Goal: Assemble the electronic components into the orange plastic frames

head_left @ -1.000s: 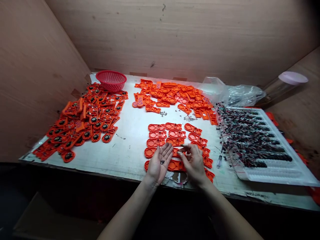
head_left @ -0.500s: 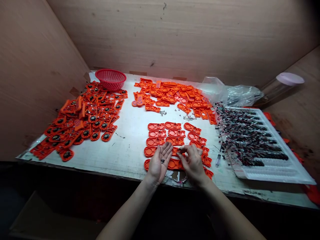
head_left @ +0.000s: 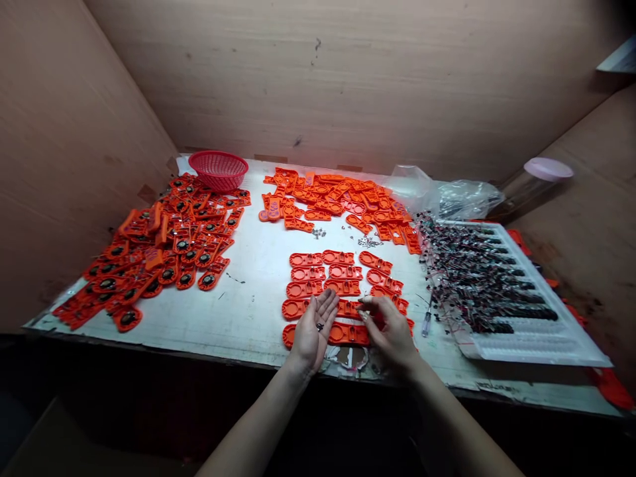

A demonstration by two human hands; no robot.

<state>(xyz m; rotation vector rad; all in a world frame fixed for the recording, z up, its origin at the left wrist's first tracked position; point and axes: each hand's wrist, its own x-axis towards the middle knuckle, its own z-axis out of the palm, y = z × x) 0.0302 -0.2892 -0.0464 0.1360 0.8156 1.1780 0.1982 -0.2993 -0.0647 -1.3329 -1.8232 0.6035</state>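
Orange casings (head_left: 344,272) lie in rows on the whitish tabletop (head_left: 263,285), in front of the person and partly beneath both hands. Each is a bright, slightly glossy plastic shell, elongated, with one rounded end framing a shallow circular recess and a narrower body divided by ribs and small compartments. Little dark or metallic bits show near the narrower end of several. Those in the two left columns lie nearly level, while the right column slants. The left hand (head_left: 312,334) is palm up with its fingers extended, carrying a few small dark, shiny pieces (head_left: 319,326) too tiny to make out. The right hand (head_left: 390,331) curls over the casings, thumb and forefinger drawn close together; whether they pinch anything cannot be told. Beyond the rows lie scattered silvery bits (head_left: 370,242) and a jumbled orange pile (head_left: 338,192) of similar shells, some bearing purplish markings.
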